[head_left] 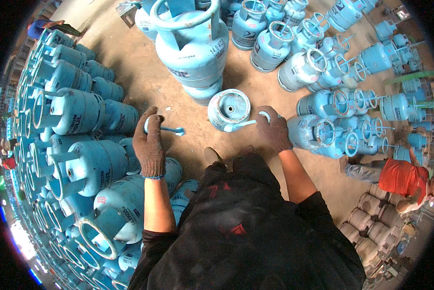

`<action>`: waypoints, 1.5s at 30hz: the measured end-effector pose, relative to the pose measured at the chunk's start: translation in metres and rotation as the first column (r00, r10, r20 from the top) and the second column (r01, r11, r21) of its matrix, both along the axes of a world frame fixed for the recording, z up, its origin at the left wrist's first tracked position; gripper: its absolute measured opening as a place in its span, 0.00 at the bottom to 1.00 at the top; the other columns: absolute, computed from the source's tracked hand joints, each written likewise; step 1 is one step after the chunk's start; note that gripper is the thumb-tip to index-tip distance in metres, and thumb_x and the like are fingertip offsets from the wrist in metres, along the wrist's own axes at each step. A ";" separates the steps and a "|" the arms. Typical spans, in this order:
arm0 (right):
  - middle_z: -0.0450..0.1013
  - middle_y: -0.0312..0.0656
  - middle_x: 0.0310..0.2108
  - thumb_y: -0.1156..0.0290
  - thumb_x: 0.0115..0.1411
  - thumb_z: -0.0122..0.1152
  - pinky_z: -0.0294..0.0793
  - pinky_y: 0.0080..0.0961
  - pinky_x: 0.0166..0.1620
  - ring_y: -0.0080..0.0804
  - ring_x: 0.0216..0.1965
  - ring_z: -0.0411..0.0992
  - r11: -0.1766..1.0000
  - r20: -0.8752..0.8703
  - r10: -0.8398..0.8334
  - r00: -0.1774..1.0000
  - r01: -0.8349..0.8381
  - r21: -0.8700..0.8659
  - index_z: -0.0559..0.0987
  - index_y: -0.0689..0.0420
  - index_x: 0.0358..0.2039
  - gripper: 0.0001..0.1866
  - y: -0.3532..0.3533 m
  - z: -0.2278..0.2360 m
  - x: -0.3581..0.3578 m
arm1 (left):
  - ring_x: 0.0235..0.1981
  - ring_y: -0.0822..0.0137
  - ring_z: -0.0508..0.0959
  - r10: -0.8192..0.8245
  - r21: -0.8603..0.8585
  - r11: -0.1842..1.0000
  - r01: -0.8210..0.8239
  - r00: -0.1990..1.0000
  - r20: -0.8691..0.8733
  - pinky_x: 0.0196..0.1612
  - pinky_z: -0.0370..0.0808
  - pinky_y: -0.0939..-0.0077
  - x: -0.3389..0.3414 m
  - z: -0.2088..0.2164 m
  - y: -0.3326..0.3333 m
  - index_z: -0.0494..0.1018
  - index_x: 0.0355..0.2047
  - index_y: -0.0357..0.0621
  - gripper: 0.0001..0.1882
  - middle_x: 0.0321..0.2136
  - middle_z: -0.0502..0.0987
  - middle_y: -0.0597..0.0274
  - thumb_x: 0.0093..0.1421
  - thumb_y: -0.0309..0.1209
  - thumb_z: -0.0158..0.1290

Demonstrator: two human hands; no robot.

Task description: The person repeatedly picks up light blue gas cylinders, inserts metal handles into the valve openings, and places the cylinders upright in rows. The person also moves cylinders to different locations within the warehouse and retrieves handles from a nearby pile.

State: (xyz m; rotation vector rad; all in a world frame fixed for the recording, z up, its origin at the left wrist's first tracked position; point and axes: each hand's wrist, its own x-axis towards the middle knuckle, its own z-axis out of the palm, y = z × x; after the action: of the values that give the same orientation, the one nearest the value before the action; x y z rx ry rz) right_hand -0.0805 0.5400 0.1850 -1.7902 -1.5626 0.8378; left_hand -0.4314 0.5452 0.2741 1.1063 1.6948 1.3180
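My left hand [149, 142], in a brown knit glove, is closed around a slim blue rod [172, 129] with a small knob at its free end. Its rounded light-blue other end shows at the fist. My right hand [273, 128], gloved alike, grips a light-blue rod [241, 125] with a wider tip beside the collar of a small gas cylinder [214, 116]. I cannot tell whether that tip touches the collar. This cylinder stands upright between my hands, an open round hole in its top. A larger blue gas cylinder [193, 60] stands just beyond it.
Stacked blue cylinders [98, 164] lie along my left side. More cylinders [270, 48] stand at the far right, several with rods across their collars. At right, a person in a red shirt [398, 180] bends near greyish cylinders [379, 217]. Another person [43, 28] is at far left.
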 end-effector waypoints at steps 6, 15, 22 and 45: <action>0.81 0.58 0.36 0.49 0.67 0.59 0.78 0.53 0.45 0.61 0.40 0.80 0.984 0.088 -0.144 0.986 0.153 -0.094 0.81 0.48 0.47 0.19 0.043 -0.068 0.005 | 0.42 0.65 0.82 0.134 0.115 0.987 -0.110 0.962 -0.238 0.51 0.78 0.70 -0.044 0.026 0.035 0.78 0.57 0.33 0.21 0.43 0.84 0.50 0.72 0.37 0.55; 0.82 0.55 0.37 0.51 0.72 0.51 0.80 0.52 0.43 0.57 0.37 0.81 0.972 0.431 0.230 0.873 -0.189 -0.136 0.81 0.52 0.49 0.20 0.095 -0.197 0.021 | 0.45 0.57 0.84 0.188 0.312 0.939 -0.143 0.975 -0.121 0.53 0.82 0.62 -0.069 0.177 0.095 0.69 0.64 0.31 0.29 0.44 0.82 0.47 0.75 0.45 0.49; 0.82 0.45 0.32 0.64 0.63 0.55 0.81 0.47 0.37 0.45 0.35 0.83 0.781 0.592 0.545 0.594 -0.617 -0.100 0.85 0.46 0.43 0.13 0.112 -0.158 -0.023 | 0.45 0.55 0.84 0.081 0.602 0.796 0.060 0.975 -0.204 0.55 0.83 0.53 -0.022 0.268 0.161 0.65 0.65 0.29 0.30 0.42 0.83 0.49 0.76 0.45 0.46; 0.81 0.54 0.31 0.63 0.71 0.48 0.82 0.45 0.43 0.53 0.34 0.81 0.970 0.569 0.182 0.802 -0.053 -0.236 0.85 0.57 0.40 0.17 0.099 -0.141 -0.056 | 0.38 0.57 0.85 -0.870 0.311 0.371 0.875 0.445 -0.214 0.47 0.81 0.62 -0.031 0.189 0.426 0.78 0.48 0.30 0.25 0.40 0.84 0.47 0.66 0.45 0.58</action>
State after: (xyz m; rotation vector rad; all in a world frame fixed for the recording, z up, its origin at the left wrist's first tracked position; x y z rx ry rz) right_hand -0.1367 0.6394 0.0436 -2.2740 -2.0541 0.5317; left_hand -0.4624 0.9716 0.4627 1.8863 0.5426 0.8752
